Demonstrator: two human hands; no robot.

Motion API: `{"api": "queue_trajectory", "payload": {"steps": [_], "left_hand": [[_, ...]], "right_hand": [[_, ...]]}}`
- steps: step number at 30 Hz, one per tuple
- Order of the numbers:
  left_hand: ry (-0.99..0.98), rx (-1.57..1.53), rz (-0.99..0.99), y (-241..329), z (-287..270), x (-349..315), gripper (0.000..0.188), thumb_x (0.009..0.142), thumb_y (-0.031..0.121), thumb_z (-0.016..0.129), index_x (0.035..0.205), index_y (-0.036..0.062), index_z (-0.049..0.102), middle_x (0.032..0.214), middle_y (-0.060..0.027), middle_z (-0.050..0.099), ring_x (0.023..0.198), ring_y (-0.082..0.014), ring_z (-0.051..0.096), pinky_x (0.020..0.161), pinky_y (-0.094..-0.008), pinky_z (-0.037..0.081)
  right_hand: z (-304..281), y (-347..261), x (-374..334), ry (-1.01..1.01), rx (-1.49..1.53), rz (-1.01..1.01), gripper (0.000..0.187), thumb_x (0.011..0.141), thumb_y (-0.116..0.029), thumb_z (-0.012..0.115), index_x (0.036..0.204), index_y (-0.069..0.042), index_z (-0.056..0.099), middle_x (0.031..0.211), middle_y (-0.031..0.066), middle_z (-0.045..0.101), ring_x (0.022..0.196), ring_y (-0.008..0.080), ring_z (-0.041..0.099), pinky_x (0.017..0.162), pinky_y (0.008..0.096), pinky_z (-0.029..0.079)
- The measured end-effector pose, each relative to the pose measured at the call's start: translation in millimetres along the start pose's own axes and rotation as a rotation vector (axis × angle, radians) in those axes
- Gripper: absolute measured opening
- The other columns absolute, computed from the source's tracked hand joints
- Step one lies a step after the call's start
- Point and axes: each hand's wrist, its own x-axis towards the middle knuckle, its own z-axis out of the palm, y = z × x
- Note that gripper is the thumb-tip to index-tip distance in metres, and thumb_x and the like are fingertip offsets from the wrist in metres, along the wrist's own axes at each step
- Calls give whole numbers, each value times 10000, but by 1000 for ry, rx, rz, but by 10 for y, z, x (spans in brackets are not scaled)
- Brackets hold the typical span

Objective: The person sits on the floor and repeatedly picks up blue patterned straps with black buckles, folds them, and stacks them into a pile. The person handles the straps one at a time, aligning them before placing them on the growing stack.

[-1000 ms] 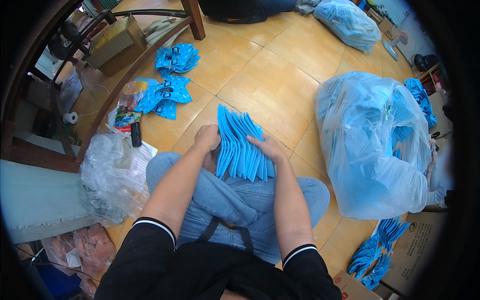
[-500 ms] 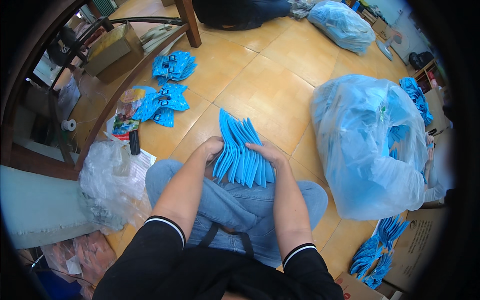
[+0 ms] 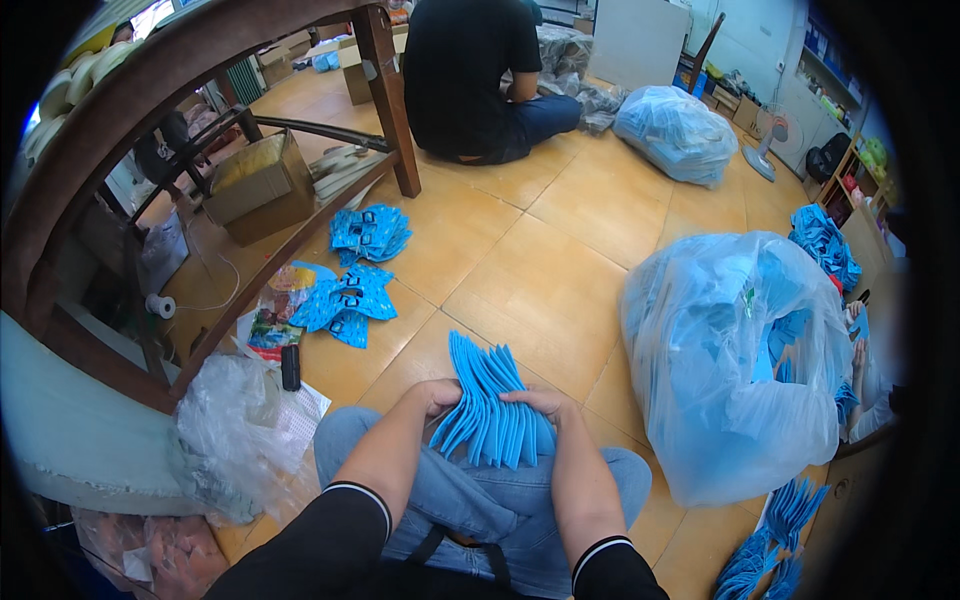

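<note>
A fanned stack of flat blue fabric pieces (image 3: 492,410) stands on edge above my crossed legs, its layers spread like pages. My left hand (image 3: 437,396) is closed on the stack's left side. On the right side my right hand (image 3: 543,402) grips the same stack, thumb over the near layers and the other fingers mostly hidden behind. Left of the hands, two piles of printed blue pieces lie on the tiles: a nearer pile (image 3: 350,302) and a farther pile (image 3: 371,233).
A large clear bag (image 3: 690,370) of blue pieces bulges at right; another bag (image 3: 680,135) stands farther back. More blue bundles (image 3: 760,560) lie at lower right. A wooden table leg (image 3: 388,105), crumpled plastic (image 3: 235,415) and a black marker-like object (image 3: 290,368) are left. Someone in black (image 3: 465,80) sits ahead.
The view has tilted up, so the floor things sit lower in the picture and the seated person's back shows. Both my hands keep hold of the blue stack.
</note>
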Motion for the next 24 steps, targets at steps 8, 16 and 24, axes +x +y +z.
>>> {"api": "queue_trajectory", "payload": {"steps": [8,16,24], "left_hand": [[16,9,-22,1,-14,23,305,893,171,628,1151,7,638,1088,-151,684,895,-248,676,812,-421,549],[23,13,-23,3,1,36,301,898,187,626,1142,12,641,1083,-144,686,887,-239,676,801,-412,553],[26,18,-30,-3,13,41,298,902,204,625,1134,17,644,1077,-136,689,878,-230,677,789,-402,557]], "right_hand": [[-48,29,7,-9,31,58,481,836,-297,740,1187,1,602,1099,114,685,929,193,680,852,331,549],[58,-120,-80,-59,-124,25,542,837,-334,734,1239,-4,581,1185,114,653,1042,179,637,945,315,495],[81,-99,-90,-80,-85,10,557,821,-328,752,1245,-12,577,1178,109,655,1042,178,636,946,312,492]]}}
